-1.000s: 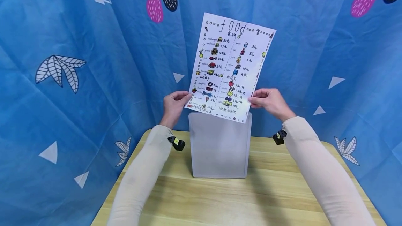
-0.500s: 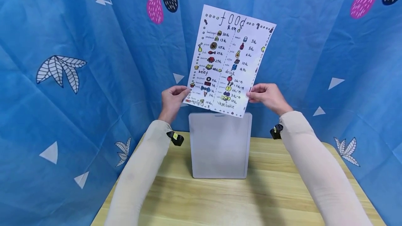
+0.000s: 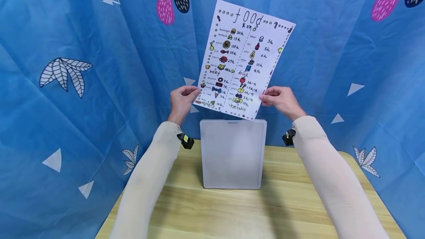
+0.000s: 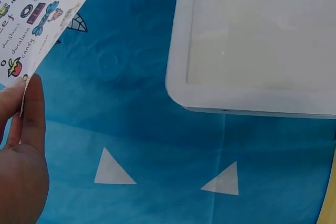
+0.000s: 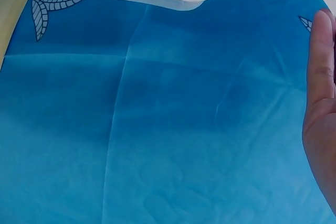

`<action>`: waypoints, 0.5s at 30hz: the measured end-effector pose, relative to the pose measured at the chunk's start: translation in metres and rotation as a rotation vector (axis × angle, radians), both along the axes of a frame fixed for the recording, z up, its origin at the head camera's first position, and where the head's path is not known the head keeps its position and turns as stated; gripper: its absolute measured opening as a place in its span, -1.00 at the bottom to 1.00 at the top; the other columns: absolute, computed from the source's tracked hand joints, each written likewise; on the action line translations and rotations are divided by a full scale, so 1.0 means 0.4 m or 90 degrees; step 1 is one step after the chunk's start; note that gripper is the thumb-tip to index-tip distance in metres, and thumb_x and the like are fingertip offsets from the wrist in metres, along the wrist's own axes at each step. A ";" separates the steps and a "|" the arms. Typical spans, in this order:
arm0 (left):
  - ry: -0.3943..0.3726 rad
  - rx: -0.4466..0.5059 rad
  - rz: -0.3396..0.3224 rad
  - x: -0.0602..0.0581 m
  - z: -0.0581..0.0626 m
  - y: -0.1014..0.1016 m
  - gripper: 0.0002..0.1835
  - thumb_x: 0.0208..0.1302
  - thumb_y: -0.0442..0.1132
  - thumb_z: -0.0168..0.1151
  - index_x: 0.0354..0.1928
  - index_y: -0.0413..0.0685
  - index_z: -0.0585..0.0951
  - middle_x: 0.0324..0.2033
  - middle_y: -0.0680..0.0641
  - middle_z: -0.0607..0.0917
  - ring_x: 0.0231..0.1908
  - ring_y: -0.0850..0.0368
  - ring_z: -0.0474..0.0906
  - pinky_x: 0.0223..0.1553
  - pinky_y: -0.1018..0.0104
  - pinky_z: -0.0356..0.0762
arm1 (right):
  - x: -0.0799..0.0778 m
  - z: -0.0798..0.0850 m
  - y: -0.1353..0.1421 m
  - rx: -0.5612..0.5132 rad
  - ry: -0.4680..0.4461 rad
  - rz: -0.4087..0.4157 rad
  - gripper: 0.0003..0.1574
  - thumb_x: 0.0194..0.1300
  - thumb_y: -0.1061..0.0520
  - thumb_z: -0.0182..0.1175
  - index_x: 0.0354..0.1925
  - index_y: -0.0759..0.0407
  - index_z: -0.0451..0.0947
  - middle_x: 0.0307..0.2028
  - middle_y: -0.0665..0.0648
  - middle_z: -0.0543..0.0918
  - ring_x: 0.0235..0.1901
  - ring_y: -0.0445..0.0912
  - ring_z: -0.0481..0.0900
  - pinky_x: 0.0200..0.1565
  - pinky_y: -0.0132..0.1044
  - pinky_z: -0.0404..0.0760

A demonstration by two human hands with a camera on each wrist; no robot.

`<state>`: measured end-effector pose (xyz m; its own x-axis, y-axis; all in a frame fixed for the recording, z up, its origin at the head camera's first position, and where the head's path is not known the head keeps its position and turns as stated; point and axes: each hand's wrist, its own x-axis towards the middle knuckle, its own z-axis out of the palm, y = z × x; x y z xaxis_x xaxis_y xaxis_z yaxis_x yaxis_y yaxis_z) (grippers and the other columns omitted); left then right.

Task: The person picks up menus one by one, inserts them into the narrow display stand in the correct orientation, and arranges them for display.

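A white sheet of paper (image 3: 229, 58), a hand-drawn food menu with small coloured pictures and prices, is held up in the air, tilted so its right side sits lower. My left hand (image 3: 180, 102) pinches its lower left edge between thumb and fingers; the left wrist view shows the paper (image 4: 39, 19) between them. On the opposite edge, my right hand (image 3: 282, 100) pinches the lower right side. In the right wrist view only part of the right hand (image 5: 321, 103) and a corner of paper show. Below the sheet's bottom edge stands a pale grey rectangular board (image 3: 232, 154) with a raised rim.
The board stands upright on a light wooden table (image 3: 206, 213). Behind and at both sides hangs a blue patterned curtain (image 3: 126, 47). A small black device is strapped at each sleeve cuff.
Both hands have raised the paper a little; its bottom edge, which overlapped the board's top before, now sits at about the board's top edge. The board has not moved.
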<state>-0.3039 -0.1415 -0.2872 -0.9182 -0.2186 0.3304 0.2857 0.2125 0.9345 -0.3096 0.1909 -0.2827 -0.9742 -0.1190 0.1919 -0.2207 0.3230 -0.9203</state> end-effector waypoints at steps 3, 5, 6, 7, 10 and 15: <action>0.002 -0.003 0.005 -0.003 0.004 0.002 -0.76 0.30 -0.17 0.38 -0.07 -0.13 0.75 -0.14 -0.14 0.73 -0.16 0.01 0.66 -0.04 0.18 0.63 | -0.001 -0.001 -0.003 0.004 0.006 -0.008 -0.64 0.36 0.11 0.31 -0.02 0.37 0.60 -0.05 0.26 0.68 -0.21 -0.03 0.73 -0.07 -0.26 0.67; 0.004 -0.003 0.009 -0.004 0.006 0.004 -0.77 0.30 -0.17 0.38 -0.09 -0.13 0.75 -0.15 -0.13 0.74 -0.17 0.02 0.66 -0.06 0.19 0.63 | -0.003 -0.004 -0.005 0.006 0.012 -0.018 -0.65 0.36 0.10 0.31 -0.04 0.36 0.61 -0.07 0.24 0.69 -0.21 -0.04 0.74 -0.07 -0.28 0.67; 0.005 -0.002 0.010 -0.005 0.007 0.005 -0.77 0.30 -0.18 0.39 -0.09 -0.14 0.75 -0.16 -0.13 0.74 -0.18 0.02 0.66 -0.07 0.20 0.63 | -0.003 -0.006 -0.005 0.007 0.016 -0.023 -0.65 0.36 0.10 0.31 -0.05 0.36 0.61 -0.09 0.22 0.70 -0.23 -0.07 0.74 -0.07 -0.27 0.67; 0.007 -0.002 0.011 -0.006 0.007 0.007 -0.78 0.29 -0.18 0.39 -0.10 -0.15 0.75 -0.16 -0.14 0.74 -0.18 0.02 0.66 -0.08 0.21 0.63 | -0.004 -0.007 -0.006 0.008 0.019 -0.029 -0.65 0.36 0.09 0.31 -0.06 0.36 0.61 -0.11 0.20 0.71 -0.25 -0.10 0.74 -0.07 -0.27 0.67; 0.016 -0.002 0.010 -0.008 0.007 0.010 -0.78 0.29 -0.19 0.39 -0.11 -0.16 0.75 -0.18 -0.15 0.74 -0.20 0.03 0.67 -0.10 0.23 0.64 | -0.005 -0.014 -0.006 0.006 0.033 -0.041 -0.65 0.35 0.08 0.33 -0.09 0.37 0.61 -0.19 0.14 0.72 -0.30 -0.16 0.74 -0.08 -0.26 0.68; 0.025 -0.006 0.014 -0.008 0.003 0.011 -0.78 0.31 -0.18 0.38 -0.11 -0.17 0.75 -0.18 -0.15 0.74 -0.20 0.02 0.66 -0.10 0.21 0.64 | -0.006 -0.028 -0.007 0.007 0.048 -0.044 -0.59 0.33 0.05 0.35 -0.08 0.38 0.61 -0.21 0.13 0.72 -0.26 -0.08 0.75 -0.09 -0.28 0.67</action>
<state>-0.3070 -0.1372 -0.2861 -0.8997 -0.2354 0.3676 0.3168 0.2271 0.9209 -0.3119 0.1881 -0.2937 -0.9632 -0.0539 0.2634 -0.2652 0.3503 -0.8983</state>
